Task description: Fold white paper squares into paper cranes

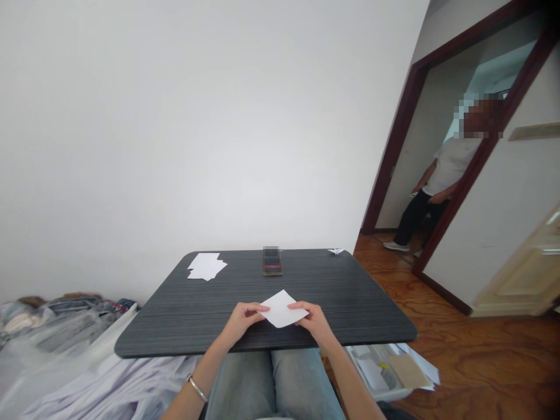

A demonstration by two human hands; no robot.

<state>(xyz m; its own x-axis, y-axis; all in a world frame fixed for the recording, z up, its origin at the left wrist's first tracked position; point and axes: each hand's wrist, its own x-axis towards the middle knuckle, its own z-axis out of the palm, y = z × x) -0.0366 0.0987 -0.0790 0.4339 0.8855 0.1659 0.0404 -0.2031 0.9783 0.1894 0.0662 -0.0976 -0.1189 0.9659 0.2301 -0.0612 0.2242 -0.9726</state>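
Observation:
A small white sheet of paper is held up above the near part of the dark table, one corner pointing away from me. My left hand pinches its left corner between thumb and fingers. On the opposite corner, my right hand is closed in a similar pinch. The paper looks flat; whether it has folds I cannot tell. Several loose white sheets lie overlapping at the table's far left. A small folded white paper piece sits by the far right corner.
A phone lies at the back middle of the dark table, near the wall. Clothes and plastic are heaped at left. Below the right edge stands a white bin with papers. A person is in the doorway at right.

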